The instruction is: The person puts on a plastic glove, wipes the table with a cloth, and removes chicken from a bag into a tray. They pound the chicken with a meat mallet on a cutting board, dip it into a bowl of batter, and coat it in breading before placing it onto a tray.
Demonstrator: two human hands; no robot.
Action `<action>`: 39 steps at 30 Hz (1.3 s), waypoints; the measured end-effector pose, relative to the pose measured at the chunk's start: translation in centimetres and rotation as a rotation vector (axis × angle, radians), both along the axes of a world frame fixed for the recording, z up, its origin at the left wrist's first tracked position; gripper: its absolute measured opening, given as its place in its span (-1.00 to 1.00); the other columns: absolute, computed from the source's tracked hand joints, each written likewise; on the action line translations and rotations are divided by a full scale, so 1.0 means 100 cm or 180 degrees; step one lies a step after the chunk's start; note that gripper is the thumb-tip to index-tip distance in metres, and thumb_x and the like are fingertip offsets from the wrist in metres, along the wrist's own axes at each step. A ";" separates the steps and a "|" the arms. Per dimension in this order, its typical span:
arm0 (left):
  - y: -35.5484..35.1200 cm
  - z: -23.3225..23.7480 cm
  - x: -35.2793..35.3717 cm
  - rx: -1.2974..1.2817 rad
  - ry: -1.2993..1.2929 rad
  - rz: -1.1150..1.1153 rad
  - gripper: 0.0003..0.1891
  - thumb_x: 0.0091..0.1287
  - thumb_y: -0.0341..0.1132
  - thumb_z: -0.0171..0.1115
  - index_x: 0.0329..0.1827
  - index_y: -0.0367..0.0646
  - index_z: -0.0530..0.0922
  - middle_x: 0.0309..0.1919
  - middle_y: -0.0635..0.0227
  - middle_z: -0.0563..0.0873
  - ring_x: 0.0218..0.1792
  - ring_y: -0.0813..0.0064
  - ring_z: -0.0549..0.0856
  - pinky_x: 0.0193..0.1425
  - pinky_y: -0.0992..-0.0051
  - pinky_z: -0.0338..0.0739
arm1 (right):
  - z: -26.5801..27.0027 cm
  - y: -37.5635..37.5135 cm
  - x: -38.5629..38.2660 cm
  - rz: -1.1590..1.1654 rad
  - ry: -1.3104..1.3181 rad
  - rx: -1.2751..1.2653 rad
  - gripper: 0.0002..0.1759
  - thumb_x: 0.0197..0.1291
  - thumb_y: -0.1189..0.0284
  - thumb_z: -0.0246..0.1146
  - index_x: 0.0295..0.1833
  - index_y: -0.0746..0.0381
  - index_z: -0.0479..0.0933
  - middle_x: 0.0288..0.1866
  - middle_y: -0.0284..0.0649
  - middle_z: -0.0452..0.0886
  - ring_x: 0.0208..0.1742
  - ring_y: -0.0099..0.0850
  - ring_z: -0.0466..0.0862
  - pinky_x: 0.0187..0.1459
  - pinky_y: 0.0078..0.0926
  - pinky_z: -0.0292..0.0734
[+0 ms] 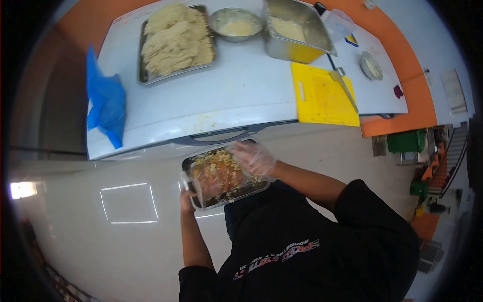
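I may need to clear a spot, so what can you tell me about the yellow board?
The yellow board is rectangular and plastic-looking, with a handle slot on its left side. It lies flat at the near edge of the white table, small scraps scattered on it. A long-bladed utensil rests across its right part.

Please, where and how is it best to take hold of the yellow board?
Probably by the slot in the left edge of the board, coming from the left: the opening should give fingers a grip, and the long tool lies toward the right.
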State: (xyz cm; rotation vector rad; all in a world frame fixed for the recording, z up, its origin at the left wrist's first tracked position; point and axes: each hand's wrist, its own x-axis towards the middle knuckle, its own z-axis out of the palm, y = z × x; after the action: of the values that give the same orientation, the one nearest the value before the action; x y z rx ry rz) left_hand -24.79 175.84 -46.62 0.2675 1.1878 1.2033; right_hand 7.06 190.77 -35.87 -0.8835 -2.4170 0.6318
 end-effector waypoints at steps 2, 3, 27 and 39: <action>-0.010 -0.006 0.010 -0.0007 0.0071 0.0208 -0.37 -0.16 -0.42 0.10 0.14 -0.31 0.52 -0.15 0.25 0.66 -0.15 0.24 0.67 -0.02 0.35 0.62 | 0.010 0.000 0.000 0.0589 -0.0415 -0.1070 -0.66 0.40 0.28 0.09 0.19 0.13 0.53 0.09 -0.07 0.65 0.07 -0.06 0.65 0.11 -0.11 0.55; -0.019 -0.011 0.017 0.0023 0.0060 0.0403 -0.37 -0.16 -0.41 0.10 0.14 -0.32 0.51 -0.14 0.23 0.67 -0.15 0.23 0.68 -0.02 0.32 0.63 | 0.025 -0.005 -0.004 0.0846 -0.0976 -0.0663 -0.62 0.44 0.26 0.05 0.28 0.09 0.49 0.12 -0.16 0.65 0.01 -0.16 0.69 0.06 -0.17 0.60; -0.013 0.195 0.231 0.1254 0.0012 0.0555 -0.31 0.13 -0.24 0.04 0.40 -0.30 0.38 0.28 0.11 0.57 0.26 0.17 0.56 0.36 0.21 0.44 | 0.176 0.018 0.234 0.0365 0.2312 -0.0305 -0.56 0.34 0.43 0.26 0.32 0.18 0.45 0.33 -0.12 0.48 0.38 -0.16 0.45 0.41 -0.29 0.35; 0.195 0.234 0.435 0.1250 -0.0027 -0.1299 -0.44 -0.01 -0.37 0.10 0.16 -0.28 0.55 -0.09 0.19 0.70 -0.11 0.27 0.71 0.06 0.35 0.62 | 0.191 -0.021 0.490 -0.2424 0.3174 -0.2957 -0.22 0.25 0.11 0.34 0.41 0.40 0.35 0.27 -0.09 0.56 0.28 -0.32 0.53 0.39 -0.45 0.29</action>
State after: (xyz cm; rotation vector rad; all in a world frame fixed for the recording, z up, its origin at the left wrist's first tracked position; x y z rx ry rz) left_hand 18.75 195.32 -23.18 0.7609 0.8276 1.0620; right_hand 56.06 188.67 -16.73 -1.2771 -0.7482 1.4336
